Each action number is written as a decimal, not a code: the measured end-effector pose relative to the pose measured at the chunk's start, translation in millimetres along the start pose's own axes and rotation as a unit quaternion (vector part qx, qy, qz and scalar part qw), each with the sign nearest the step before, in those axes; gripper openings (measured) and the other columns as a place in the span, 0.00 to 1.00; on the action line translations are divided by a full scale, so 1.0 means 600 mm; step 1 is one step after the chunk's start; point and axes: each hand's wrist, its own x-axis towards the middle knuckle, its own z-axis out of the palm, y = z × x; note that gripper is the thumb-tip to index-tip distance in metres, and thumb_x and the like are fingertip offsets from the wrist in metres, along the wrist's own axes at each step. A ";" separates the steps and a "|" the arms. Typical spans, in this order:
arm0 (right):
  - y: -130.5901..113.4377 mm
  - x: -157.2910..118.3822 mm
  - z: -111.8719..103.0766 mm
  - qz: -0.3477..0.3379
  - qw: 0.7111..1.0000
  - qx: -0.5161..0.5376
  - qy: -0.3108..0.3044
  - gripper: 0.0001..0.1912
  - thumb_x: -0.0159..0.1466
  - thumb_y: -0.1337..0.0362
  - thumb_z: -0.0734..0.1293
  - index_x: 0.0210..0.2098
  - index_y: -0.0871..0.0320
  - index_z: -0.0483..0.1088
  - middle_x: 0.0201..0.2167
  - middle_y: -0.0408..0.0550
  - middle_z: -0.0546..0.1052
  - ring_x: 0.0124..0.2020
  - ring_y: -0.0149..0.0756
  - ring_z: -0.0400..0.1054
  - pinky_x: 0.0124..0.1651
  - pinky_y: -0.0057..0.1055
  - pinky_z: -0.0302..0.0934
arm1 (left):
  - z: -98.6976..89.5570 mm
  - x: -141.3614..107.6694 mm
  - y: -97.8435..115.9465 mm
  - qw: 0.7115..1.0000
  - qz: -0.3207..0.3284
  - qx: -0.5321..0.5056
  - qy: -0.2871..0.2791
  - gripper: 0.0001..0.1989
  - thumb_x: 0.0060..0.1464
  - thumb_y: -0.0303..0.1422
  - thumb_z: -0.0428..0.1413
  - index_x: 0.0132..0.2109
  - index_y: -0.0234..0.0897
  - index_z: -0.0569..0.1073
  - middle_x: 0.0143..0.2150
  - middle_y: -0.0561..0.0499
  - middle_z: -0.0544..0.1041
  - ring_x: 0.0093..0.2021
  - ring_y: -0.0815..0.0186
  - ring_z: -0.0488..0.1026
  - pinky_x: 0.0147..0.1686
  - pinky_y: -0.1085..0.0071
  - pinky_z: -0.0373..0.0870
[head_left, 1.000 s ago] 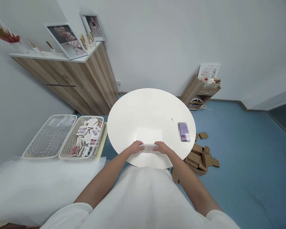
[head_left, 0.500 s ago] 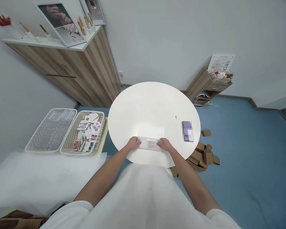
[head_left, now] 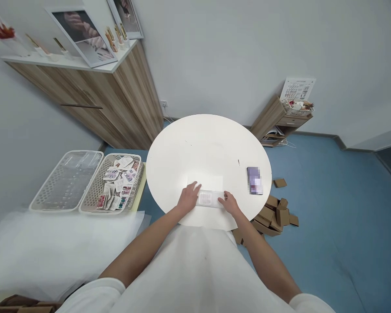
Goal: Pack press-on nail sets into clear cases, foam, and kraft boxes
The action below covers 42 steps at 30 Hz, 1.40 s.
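Note:
A white, partly see-through wrapped packet [head_left: 210,199] lies near the front edge of the round white table [head_left: 208,139]. At its left end is my left hand [head_left: 188,198], fingers apart and curved over the tabletop. My right hand [head_left: 228,202] has its thumb and fingers on the packet's right end, pinching it. Just beyond the packet, a pale sheet [head_left: 211,181] lies flat on the table. A purple item [head_left: 254,180], partly pixelated, sits by the table's right edge.
Left of the table stands a white basket [head_left: 93,191] of small cards, beside a basket with clear plastic packs [head_left: 65,184]. White sheeting [head_left: 68,243] spreads below them. Cardboard boxes [head_left: 270,217] lie on the floor at right. A wooden cabinet [head_left: 117,104] stands behind.
My left hand has let go of the packet's left end and opened. The packet now lies flatter, and the right hand stays at its right end.

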 end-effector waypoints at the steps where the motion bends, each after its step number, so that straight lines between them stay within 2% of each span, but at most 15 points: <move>1: 0.001 -0.002 0.002 0.011 0.999 0.028 -0.018 0.24 0.51 0.58 0.64 0.47 0.59 0.62 0.44 0.52 0.68 0.44 0.39 0.64 0.42 0.32 0.59 | 0.005 -0.003 0.006 0.999 0.049 0.005 -0.016 0.24 0.50 0.27 0.48 0.56 0.42 0.56 0.60 0.46 0.53 0.57 0.57 0.53 0.51 0.62 0.54; 3: 0.000 -0.003 0.008 0.023 0.997 0.066 -0.041 0.21 0.50 0.60 0.65 0.43 0.58 0.64 0.39 0.49 0.71 0.39 0.37 0.66 0.38 0.31 0.60 | 0.016 -0.007 0.014 0.994 0.095 0.017 -0.051 0.24 0.49 0.27 0.49 0.54 0.43 0.58 0.60 0.46 0.54 0.58 0.56 0.52 0.51 0.60 0.53; 7: -0.013 0.003 0.021 0.029 0.995 0.086 -0.036 0.18 0.48 0.63 0.66 0.39 0.58 0.65 0.35 0.47 0.73 0.34 0.34 0.67 0.34 0.28 0.60 | 0.031 -0.008 0.015 0.992 0.090 0.033 -0.081 0.24 0.49 0.28 0.50 0.54 0.43 0.58 0.59 0.45 0.57 0.57 0.56 0.54 0.49 0.60 0.55; 14: -0.009 -0.028 0.037 0.038 0.995 0.094 -0.002 0.22 0.45 0.62 0.67 0.39 0.56 0.61 0.35 0.46 0.71 0.33 0.33 0.67 0.33 0.28 0.60 | 0.033 -0.026 0.009 0.990 0.100 0.037 -0.089 0.24 0.49 0.29 0.51 0.54 0.42 0.58 0.59 0.44 0.58 0.56 0.56 0.56 0.49 0.60 0.55; 18: 0.003 -0.050 0.044 0.049 0.995 0.084 0.023 0.13 0.49 0.61 0.63 0.35 0.57 0.61 0.30 0.45 0.70 0.30 0.33 0.66 0.30 0.28 0.60 | 0.035 -0.044 0.012 0.991 0.109 0.048 -0.063 0.24 0.48 0.29 0.51 0.54 0.42 0.58 0.60 0.44 0.56 0.58 0.55 0.53 0.50 0.59 0.53; 21: -0.002 -0.052 0.050 0.035 0.996 0.079 0.026 0.08 0.51 0.62 0.60 0.31 0.56 0.61 0.28 0.44 0.68 0.27 0.31 0.64 0.27 0.26 0.60 | 0.037 -0.052 0.018 0.990 0.126 0.051 -0.039 0.24 0.48 0.27 0.50 0.54 0.41 0.58 0.60 0.44 0.54 0.59 0.55 0.50 0.51 0.59 0.51; 24: -0.019 -0.049 0.061 0.006 0.997 0.073 0.009 0.08 0.52 0.63 0.58 0.32 0.56 0.61 0.27 0.43 0.68 0.26 0.30 0.64 0.26 0.25 0.60 | 0.038 -0.056 0.022 0.988 0.138 0.046 -0.057 0.24 0.47 0.26 0.50 0.53 0.42 0.59 0.57 0.45 0.58 0.56 0.56 0.55 0.49 0.60 0.54; 28: -0.041 -0.050 0.080 -0.048 0.997 0.047 -0.043 0.11 0.53 0.64 0.59 0.36 0.57 0.64 0.26 0.41 0.70 0.27 0.29 0.66 0.32 0.26 0.61 | 0.036 -0.058 0.021 0.988 0.136 0.025 -0.066 0.24 0.47 0.27 0.49 0.53 0.41 0.60 0.55 0.46 0.61 0.54 0.58 0.57 0.49 0.62 0.55; 33: -0.049 -0.055 0.083 -0.094 0.993 -0.013 -0.068 0.15 0.56 0.68 0.56 0.42 0.57 0.66 0.34 0.45 0.72 0.36 0.31 0.67 0.40 0.28 0.59 | 0.032 -0.068 0.017 0.992 0.125 0.021 -0.012 0.29 0.48 0.26 0.47 0.58 0.39 0.51 0.61 0.44 0.52 0.60 0.59 0.50 0.54 0.61 0.49; 37: -0.051 -0.059 0.068 -0.122 0.989 -0.058 -0.060 0.19 0.56 0.70 0.58 0.47 0.57 0.64 0.41 0.49 0.69 0.41 0.34 0.64 0.44 0.29 0.57 | 0.029 -0.073 0.021 0.988 0.145 0.036 -0.051 0.26 0.47 0.26 0.47 0.55 0.41 0.57 0.60 0.45 0.55 0.60 0.56 0.49 0.54 0.57 0.46; 39: -0.053 -0.062 0.063 -0.140 0.983 -0.110 -0.050 0.23 0.56 0.69 0.59 0.52 0.55 0.59 0.46 0.51 0.65 0.43 0.36 0.63 0.42 0.30 0.57 | 0.028 -0.076 0.022 0.988 0.136 0.034 -0.067 0.25 0.47 0.26 0.48 0.54 0.42 0.58 0.60 0.45 0.55 0.60 0.56 0.48 0.55 0.56 0.46; 42: -0.056 -0.065 0.065 -0.171 0.958 -0.222 -0.053 0.28 0.56 0.67 0.61 0.56 0.51 0.52 0.51 0.52 0.58 0.44 0.38 0.62 0.38 0.29 0.58 | 0.029 -0.083 0.018 0.991 0.107 0.020 -0.072 0.25 0.47 0.28 0.49 0.54 0.42 0.58 0.62 0.45 0.52 0.61 0.56 0.46 0.55 0.57 0.45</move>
